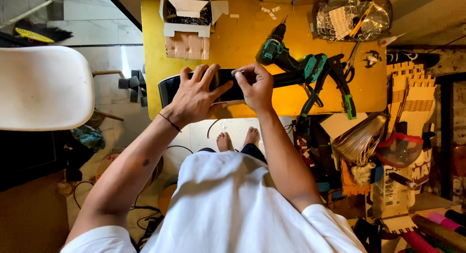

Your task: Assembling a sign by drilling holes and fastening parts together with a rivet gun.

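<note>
Black curved strip (pixel 170 88) gripped between left hand (pixel 194 95) and right hand (pixel 255 85) fingers.

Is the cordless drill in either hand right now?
No. The green cordless drill lies on the yellow table, while the left hand and right hand hold a black curved piece.

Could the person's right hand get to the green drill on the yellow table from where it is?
Probably yes. The right hand is busy pinching the black curved piece together with the left hand, but the green drill lies just beyond it on the yellow table, with nothing between them.
</note>
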